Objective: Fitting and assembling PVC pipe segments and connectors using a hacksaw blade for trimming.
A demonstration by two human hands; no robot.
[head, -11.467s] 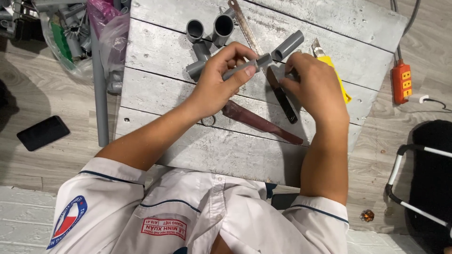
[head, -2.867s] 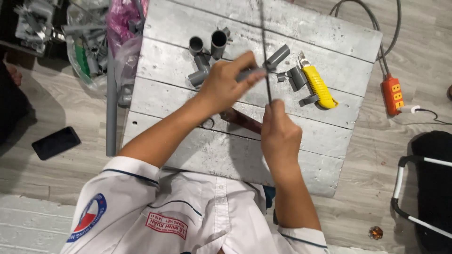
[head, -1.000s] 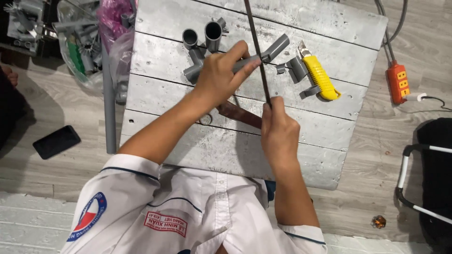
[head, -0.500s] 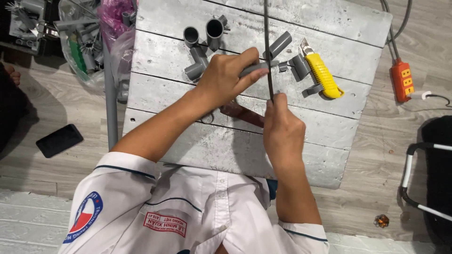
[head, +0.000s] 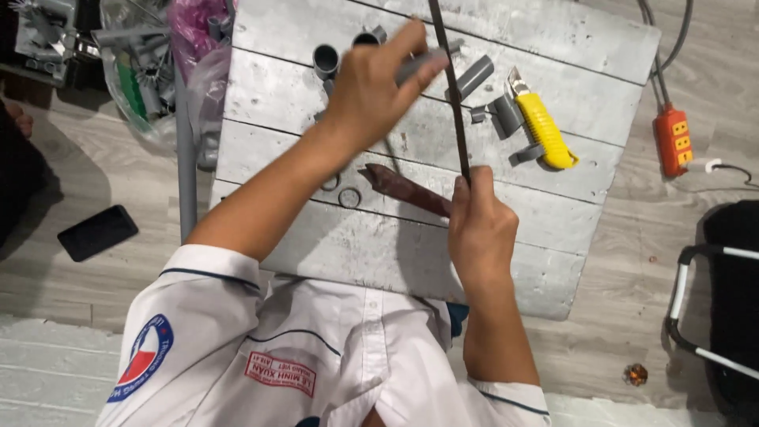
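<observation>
Pipe [head: 423,65], a short grey piece, sits pinned under my left hand [head: 371,91] near the far edge of the grey plank desk [head: 490,229]; that grip is closed over it, fingers spread along its length. My right hand [head: 478,229] has its grip wrapped tight round the near end of a thin dark saw blade [head: 451,95], which runs up across the pipe. Half a second ago the blade sat a touch to the right and the left hand looked flatter; now the left hand is blurred and higher, so I judge the sawing stroke is under way and the cut not finished. Just right lie grey offcuts [head: 506,115] and a yellow utility knife [head: 541,130]. A dark brown sheath [head: 407,190] rests beside my right hand, and upright grey fittings [head: 326,59] stand left of the pipe.
</observation>
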